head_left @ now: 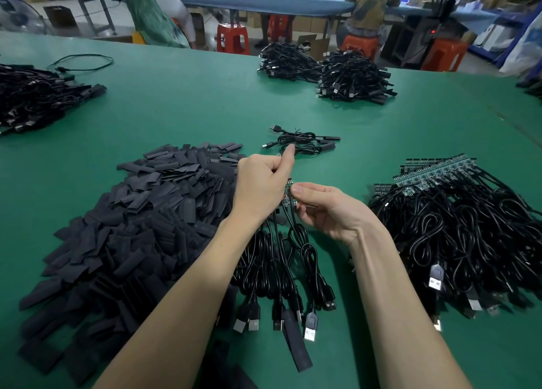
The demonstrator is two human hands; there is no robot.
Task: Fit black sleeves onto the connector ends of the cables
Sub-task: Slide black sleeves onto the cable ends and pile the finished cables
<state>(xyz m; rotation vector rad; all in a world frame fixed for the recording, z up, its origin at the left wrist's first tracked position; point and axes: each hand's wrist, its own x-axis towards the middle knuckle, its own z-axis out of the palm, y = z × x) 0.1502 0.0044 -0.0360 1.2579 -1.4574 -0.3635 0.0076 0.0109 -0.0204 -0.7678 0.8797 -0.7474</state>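
- The left hand (261, 187) is curled into a loose fist with the thumb sticking up, gripping the upper ends of a bunch of black cables (281, 268); what lies inside the fist is hidden.
- The right hand (325, 209) has its fingers bent inward, and the fingertips (296, 189) pinch the small green circuit boards (289, 193) at the top of that bunch, just right of the left fist.
- The cables hang down between the two forearms toward the near edge, their USB plugs (309, 328) resting on the green table (181, 107).
- One black sleeve (296, 344) lies loose among those plugs, apart from both hands.
- A large heap of black sleeves (129, 227) lies left of the left hand, its right edge under the wrist.
- On the right lies a pile of cables with bare boards (457, 221).
- Just beyond the hands lie a few sleeved cables (305, 143).
- Further cable piles (337, 74) lie at the far side and far left.
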